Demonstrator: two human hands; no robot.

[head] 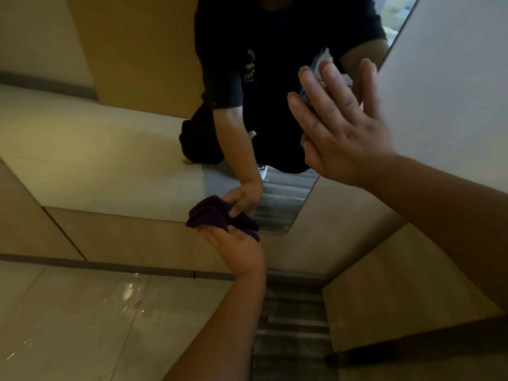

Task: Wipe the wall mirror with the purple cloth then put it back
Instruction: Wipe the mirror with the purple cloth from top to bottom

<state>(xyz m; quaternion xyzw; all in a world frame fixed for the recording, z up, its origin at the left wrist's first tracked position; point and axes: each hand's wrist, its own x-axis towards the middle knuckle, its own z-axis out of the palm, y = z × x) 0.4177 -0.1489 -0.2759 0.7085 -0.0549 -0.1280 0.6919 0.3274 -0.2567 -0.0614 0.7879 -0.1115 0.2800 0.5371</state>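
Note:
The wall mirror (115,149) fills the upper left of the head view and reaches down to a tan wall strip. My left hand (239,251) grips the bunched purple cloth (211,215) and presses it against the mirror's bottom edge, near its lower right corner. The cloth's reflection merges with it in the glass. My right hand (341,125) is spread flat with fingers apart, resting on the mirror's right edge beside the white wall. The mirror shows a crouching person in dark clothes.
A white wall (450,86) borders the mirror on the right. Below lie glossy pale floor tiles (82,320), a dark striped mat (291,325) and a tan box-like block (398,292) at lower right.

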